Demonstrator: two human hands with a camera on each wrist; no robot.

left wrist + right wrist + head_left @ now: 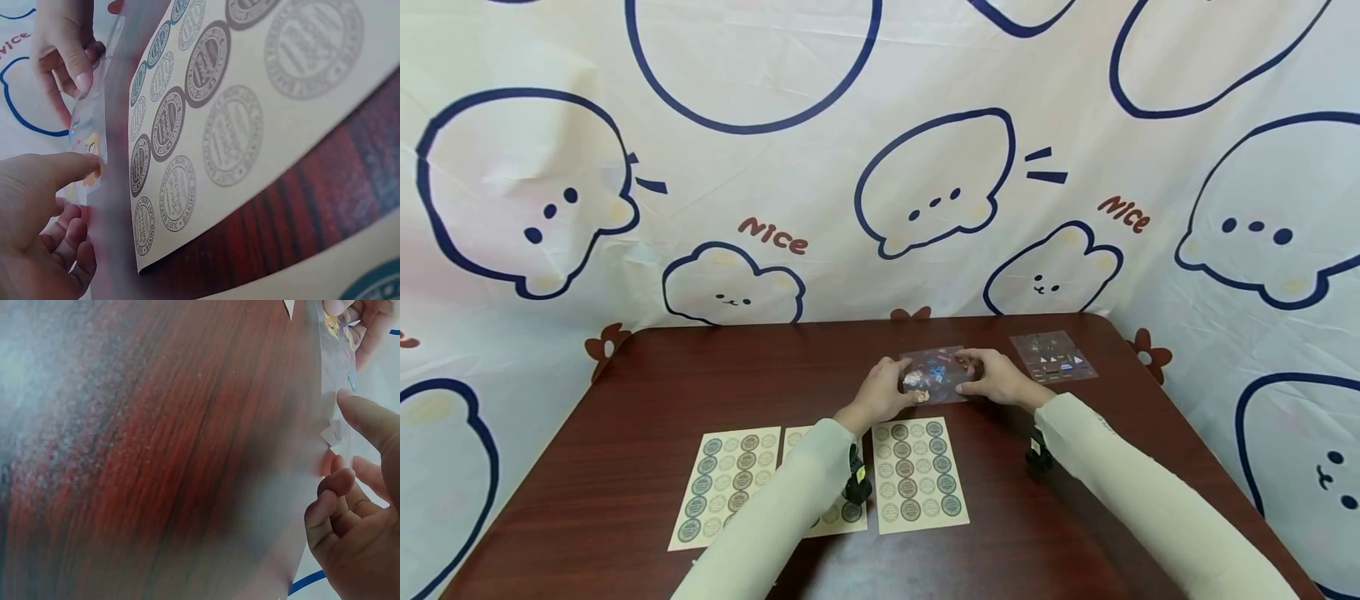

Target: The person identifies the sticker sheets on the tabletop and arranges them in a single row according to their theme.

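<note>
A clear sticker sheet (937, 377) with small colourful prints lies between both hands, toward the back of the table. My left hand (880, 392) pinches its left edge; in the left wrist view that thumb presses over an orange printed figure (92, 150) while the other fingers curl behind the sheet. On the opposite edge, my right hand (996, 377) grips the sheet with thumb in front and fingers behind, as the right wrist view shows. A whitish patch (333, 433) shows on the sheet near the right thumb.
Three cream sheets of round labels, the right one (917, 479) nearest the hands, lie in a row at the front; the left forearm covers much of the middle one. Another clear sticker sheet (1054, 357) rests at the back right. Behind the table (647, 417) hangs a printed cloth (835, 175).
</note>
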